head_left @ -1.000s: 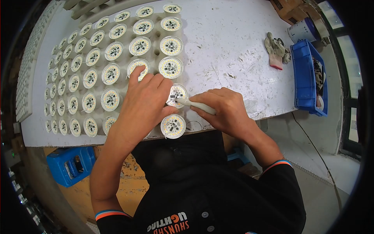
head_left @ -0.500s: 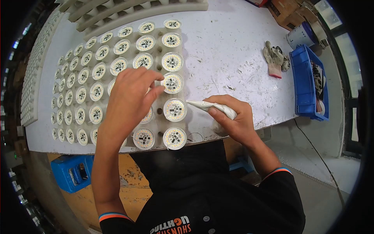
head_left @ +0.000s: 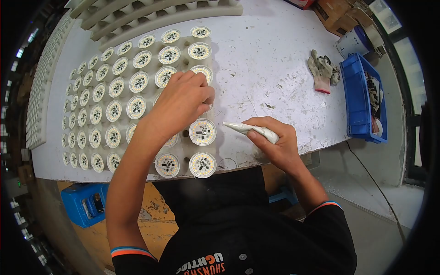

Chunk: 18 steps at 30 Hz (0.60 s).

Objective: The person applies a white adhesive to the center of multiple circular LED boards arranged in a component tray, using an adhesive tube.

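A white foam tray (head_left: 219,59) on the white table holds several round LED lamp modules in rows. My left hand (head_left: 183,103) reaches over the tray's right column and rests on a module there, fingers curled over it and hiding it. Just below it sits an uncovered module (head_left: 202,131), and another (head_left: 202,164) lies at the tray's near edge. My right hand (head_left: 275,142) is off the tray to the right, near the table's front edge, gripping a white squeeze tube (head_left: 250,129) whose nozzle points left toward the tray.
A pair of work gloves (head_left: 321,68) lies at the right of the table. A blue bin (head_left: 360,98) stands by the right edge, with a tape roll (head_left: 353,42) behind it. Stacked foam trays (head_left: 156,13) sit at the back. A blue crate (head_left: 85,204) is under the table.
My left hand has moved up the right column from the lower module to one higher. My right hand has drawn the tube off the module and back to the right of the tray.
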Each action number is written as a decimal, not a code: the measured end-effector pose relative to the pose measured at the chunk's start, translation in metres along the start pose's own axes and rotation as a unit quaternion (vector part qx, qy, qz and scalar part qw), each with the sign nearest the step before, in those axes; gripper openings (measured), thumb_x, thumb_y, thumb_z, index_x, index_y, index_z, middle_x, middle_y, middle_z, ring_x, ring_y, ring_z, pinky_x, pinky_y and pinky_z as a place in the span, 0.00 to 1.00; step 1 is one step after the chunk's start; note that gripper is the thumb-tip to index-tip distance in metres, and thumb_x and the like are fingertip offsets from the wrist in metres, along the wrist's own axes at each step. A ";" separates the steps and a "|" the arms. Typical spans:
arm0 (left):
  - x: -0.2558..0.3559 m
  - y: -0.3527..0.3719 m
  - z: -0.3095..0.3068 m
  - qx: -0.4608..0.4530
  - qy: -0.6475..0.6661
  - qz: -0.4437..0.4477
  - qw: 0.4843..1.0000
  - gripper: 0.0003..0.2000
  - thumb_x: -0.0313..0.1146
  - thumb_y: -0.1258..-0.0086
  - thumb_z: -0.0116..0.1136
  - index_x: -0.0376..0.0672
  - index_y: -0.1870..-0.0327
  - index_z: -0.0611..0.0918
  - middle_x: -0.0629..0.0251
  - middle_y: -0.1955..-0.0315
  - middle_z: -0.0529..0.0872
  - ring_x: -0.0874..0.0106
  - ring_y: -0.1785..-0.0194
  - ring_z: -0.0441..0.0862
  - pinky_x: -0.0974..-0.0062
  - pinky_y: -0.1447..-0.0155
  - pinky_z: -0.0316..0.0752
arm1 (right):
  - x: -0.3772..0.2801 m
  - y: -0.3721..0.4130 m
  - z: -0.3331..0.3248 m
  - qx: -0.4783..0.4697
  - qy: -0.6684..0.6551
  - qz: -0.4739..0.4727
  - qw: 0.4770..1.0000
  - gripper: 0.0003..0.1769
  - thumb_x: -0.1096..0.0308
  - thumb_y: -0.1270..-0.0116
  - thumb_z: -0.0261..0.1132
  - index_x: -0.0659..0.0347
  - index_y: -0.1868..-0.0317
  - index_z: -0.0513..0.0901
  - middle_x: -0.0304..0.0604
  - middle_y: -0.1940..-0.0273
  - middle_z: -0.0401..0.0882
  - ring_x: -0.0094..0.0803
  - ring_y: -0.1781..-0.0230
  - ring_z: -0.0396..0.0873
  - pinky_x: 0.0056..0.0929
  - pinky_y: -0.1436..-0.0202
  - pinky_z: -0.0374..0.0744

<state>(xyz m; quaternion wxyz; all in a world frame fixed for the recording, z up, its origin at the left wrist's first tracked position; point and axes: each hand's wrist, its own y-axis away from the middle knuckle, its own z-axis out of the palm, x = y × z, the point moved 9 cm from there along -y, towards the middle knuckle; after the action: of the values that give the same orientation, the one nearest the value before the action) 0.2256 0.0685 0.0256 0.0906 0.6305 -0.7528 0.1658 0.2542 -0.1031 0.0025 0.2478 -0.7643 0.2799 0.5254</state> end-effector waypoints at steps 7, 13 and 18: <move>-0.014 0.000 -0.004 0.054 0.012 -0.011 0.998 0.04 0.28 0.39 0.64 0.42 0.66 0.82 0.64 0.65 0.81 0.62 0.52 0.77 0.62 0.41 0.67 | 0.005 0.002 0.003 -0.012 -0.010 0.020 1.000 0.11 0.70 0.33 0.67 0.64 0.52 0.86 0.42 0.59 0.87 0.24 0.63 0.82 0.24 0.58 0.79; -0.039 0.022 -0.017 0.102 -0.145 -0.094 0.980 0.06 0.29 0.37 0.62 0.42 0.62 0.79 0.64 0.63 0.82 0.60 0.50 0.77 0.57 0.38 0.64 | 0.007 0.002 0.001 -0.012 -0.004 0.058 0.998 0.11 0.71 0.33 0.68 0.65 0.51 0.86 0.43 0.55 0.87 0.26 0.56 0.82 0.26 0.50 0.79; -0.022 0.023 -0.021 0.054 -0.041 -0.033 0.997 0.16 0.30 0.38 0.64 0.46 0.47 0.80 0.61 0.44 0.78 0.57 0.35 0.70 0.54 0.30 0.60 | 0.007 0.000 0.002 -0.008 0.001 0.047 0.999 0.12 0.70 0.34 0.69 0.63 0.51 0.86 0.41 0.56 0.87 0.25 0.58 0.82 0.25 0.53 0.79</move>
<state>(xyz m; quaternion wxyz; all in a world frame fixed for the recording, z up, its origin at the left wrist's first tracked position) 0.2059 0.0998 0.0339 0.0306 0.6655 -0.7245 0.1769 0.2551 -0.1032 -0.0044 0.2161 -0.7532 0.3112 0.5376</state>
